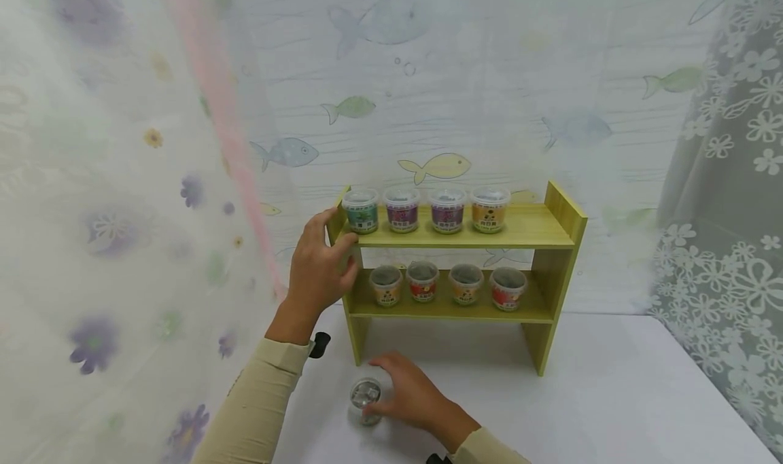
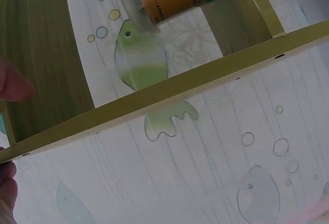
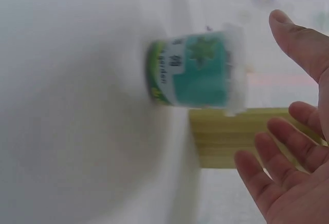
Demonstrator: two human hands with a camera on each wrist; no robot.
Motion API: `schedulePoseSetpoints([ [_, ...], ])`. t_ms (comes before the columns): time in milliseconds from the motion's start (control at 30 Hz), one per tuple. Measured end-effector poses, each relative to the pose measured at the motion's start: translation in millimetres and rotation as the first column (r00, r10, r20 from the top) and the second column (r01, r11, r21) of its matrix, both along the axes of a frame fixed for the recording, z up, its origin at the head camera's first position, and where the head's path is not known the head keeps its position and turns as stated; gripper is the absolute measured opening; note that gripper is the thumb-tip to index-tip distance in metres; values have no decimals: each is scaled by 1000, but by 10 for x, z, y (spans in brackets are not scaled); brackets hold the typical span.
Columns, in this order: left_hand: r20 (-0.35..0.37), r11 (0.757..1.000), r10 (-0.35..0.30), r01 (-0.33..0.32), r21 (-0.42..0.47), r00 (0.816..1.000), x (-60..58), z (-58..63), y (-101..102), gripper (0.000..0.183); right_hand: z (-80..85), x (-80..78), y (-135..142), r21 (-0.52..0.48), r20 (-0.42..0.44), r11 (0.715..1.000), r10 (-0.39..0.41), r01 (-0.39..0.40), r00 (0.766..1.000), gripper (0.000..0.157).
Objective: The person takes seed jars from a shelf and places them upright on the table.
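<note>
At the left end of a small green wooden shelf (image 1: 459, 318), my left hand (image 1: 321, 270) grips the upper part of the side panel. In the left wrist view, the thumb (image 2: 15, 84) lies on one side of that panel and other fingertips (image 2: 7, 180) on the other. My right hand (image 1: 410, 393) is spread beside a lidded plastic cup (image 1: 366, 399) on the white table. In the right wrist view this cup (image 3: 198, 70) stands upright with a teal label, its fingers and thumb apart from it.
The upper shelf carries several lidded cups, among them a teal one (image 1: 361, 212) by my left hand and an orange-labelled one (image 1: 489, 212) farther right. Several cups with orange or red labels (image 1: 423, 284) stand below. A printed curtain (image 1: 459, 97) hangs behind.
</note>
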State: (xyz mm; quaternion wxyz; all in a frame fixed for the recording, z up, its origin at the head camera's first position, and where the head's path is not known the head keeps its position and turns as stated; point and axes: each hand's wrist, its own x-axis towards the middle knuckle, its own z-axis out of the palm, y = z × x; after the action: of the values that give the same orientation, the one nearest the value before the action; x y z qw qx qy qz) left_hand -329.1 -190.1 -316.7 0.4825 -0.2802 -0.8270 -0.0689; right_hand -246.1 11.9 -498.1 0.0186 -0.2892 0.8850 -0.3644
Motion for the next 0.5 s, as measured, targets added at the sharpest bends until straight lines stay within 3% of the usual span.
schedulePoseSetpoints([
  [167, -17, 1000, -2, 3, 9, 1000, -3, -8, 1, 32, 167, 31, 77, -33, -15, 999, 8, -9, 1000, 73],
  [500, -28, 1000, -2, 2, 3, 1000, -1, -4, 10, 33, 504, 69, 249, -41, -161, 997, 51, -58, 986, 70],
])
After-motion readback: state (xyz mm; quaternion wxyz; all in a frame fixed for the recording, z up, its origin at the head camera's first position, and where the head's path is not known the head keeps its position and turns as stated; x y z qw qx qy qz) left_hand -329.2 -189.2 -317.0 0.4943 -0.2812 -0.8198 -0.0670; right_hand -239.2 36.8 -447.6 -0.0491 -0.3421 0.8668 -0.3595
